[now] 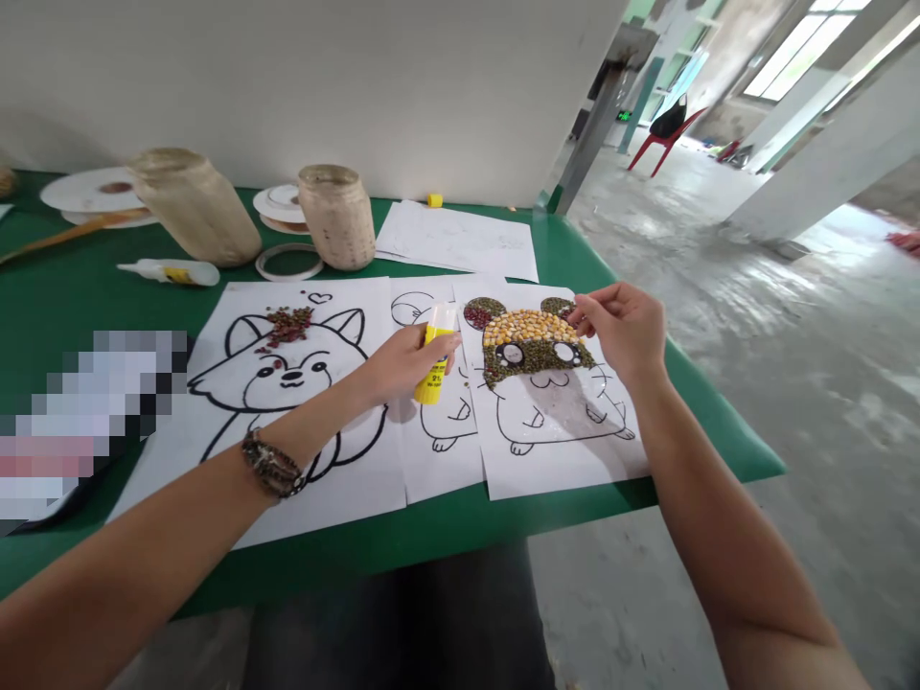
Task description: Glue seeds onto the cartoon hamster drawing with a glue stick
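Observation:
My left hand (413,362) is wrapped round a yellow glue stick (431,379), held upright above the middle sheets. With thumb and fingertips pinched together, my right hand (624,326) hovers at the right ear of a hamster drawing (546,460); what the pinch holds, if anything, is too small to make out. Yellow corn kernels (532,328) cover the hamster's forehead. Green beans (528,360) surround its eyes and partly fill the ears, with red beans (480,314) in the left ear. The lower face and body are bare paper.
A fox drawing (244,402) bears a small pile of red and green beans (288,326). Behind stand two jars (336,218) (197,206), a tape roll (288,262), a glue bottle (172,272) and white sheets (460,240). A blurred-out device (93,422) lies left. The green table (725,431) ends at right.

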A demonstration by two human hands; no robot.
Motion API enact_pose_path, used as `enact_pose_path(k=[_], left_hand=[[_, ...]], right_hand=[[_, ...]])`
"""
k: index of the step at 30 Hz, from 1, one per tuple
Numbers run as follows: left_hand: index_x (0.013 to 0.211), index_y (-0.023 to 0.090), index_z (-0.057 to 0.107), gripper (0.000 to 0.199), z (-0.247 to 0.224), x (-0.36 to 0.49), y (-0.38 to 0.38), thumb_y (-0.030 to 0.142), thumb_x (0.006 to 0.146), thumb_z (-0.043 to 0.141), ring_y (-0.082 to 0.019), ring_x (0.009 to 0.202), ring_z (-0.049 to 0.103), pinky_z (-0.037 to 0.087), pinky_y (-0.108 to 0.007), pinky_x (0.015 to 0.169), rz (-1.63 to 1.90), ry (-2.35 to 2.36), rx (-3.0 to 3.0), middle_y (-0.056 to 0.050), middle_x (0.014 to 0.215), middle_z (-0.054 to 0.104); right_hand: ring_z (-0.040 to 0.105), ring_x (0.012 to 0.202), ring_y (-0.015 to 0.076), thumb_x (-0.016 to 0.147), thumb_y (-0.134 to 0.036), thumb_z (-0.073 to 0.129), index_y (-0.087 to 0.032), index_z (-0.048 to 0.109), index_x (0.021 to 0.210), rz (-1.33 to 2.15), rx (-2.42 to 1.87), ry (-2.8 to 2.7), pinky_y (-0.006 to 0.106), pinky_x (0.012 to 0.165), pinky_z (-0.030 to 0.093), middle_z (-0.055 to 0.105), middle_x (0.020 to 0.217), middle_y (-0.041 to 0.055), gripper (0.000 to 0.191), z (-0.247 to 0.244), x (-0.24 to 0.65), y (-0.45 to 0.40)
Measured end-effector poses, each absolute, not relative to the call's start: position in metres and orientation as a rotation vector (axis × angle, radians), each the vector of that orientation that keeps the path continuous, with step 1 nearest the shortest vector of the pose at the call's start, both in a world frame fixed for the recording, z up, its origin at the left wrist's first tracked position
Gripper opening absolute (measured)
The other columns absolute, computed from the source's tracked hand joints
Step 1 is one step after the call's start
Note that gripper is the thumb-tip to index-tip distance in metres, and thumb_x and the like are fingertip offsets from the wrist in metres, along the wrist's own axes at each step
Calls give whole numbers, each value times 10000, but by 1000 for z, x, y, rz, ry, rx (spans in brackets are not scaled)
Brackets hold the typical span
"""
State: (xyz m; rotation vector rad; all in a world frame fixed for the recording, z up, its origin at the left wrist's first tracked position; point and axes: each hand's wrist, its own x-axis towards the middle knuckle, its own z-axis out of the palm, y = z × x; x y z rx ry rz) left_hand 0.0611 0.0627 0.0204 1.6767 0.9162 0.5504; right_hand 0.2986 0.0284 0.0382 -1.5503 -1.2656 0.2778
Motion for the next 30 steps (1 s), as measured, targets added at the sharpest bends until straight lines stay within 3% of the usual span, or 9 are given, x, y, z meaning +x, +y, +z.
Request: enact_pose_path(k=[4,7,10,15,20,25,27,30], left_hand=[[569,187,446,292,28,48,53,408,754,398,-131,555,448,399,-289,568,553,902,1658,5,584,471],[607,190,447,277,35,38,43,405,775,396,-145,602,499,417,-300,612,592,851,1593,-7,634,547],[628,194,433,296,42,35,34,425,803,372,-186,747,584,444,-333,704,556,841,1477,-63,850,664],[588,198,472,325,41,46,27,481,747,451,-257,1043,551,421,-375,888,366,951,1342,-103,1148,611],[832,199,573,323,33,59,33,485,701,503,-270,1124,509,422,-372,913,429,1057,1253,-115,1190,582],[960,162,573,445,32,66,37,528,727,476,-259,1131,508,382,-387,974,453,1016,1238,-144,1208,564],[980,162,565,452,35,65,37,531,744,455,-249,1125,515,391,-379,968,469,1008,1233,-140,1222,553],[898,159,582,376,43,56,37,482,756,452,-253,1114,520,406,-375,952,500,1043,1242,-141,1185,575]], right_hand=[[444,325,61,791,-212,515,-216,387,609,267,-1617,-1175,196,366,349,526,428,-54,222,44,324,28],[450,331,68,875,-266,383,-222,325,595,261,-1827,-1091,206,401,360,512,425,-55,290,41,347,32],[437,342,67,882,-259,356,-200,376,536,270,-1944,-1076,212,435,350,486,406,-44,351,33,365,36],[435,388,76,834,-173,408,-175,458,485,321,-1991,-1064,218,465,354,488,432,-29,353,20,369,41],[476,441,81,835,-183,392,-161,491,541,457,-1933,-1053,211,458,381,554,539,-5,311,17,353,44],[442,436,76,844,-244,432,-144,501,552,542,-1891,-1069,210,444,365,496,485,-36,317,19,340,46],[512,534,88,847,-271,466,-122,552,647,552,-1903,-1073,220,517,423,548,589,-26,264,19,335,51],[583,827,156,844,-323,497,-117,569,969,564,-1944,-1056,320,712,494,595,948,30,252,18,330,63]])
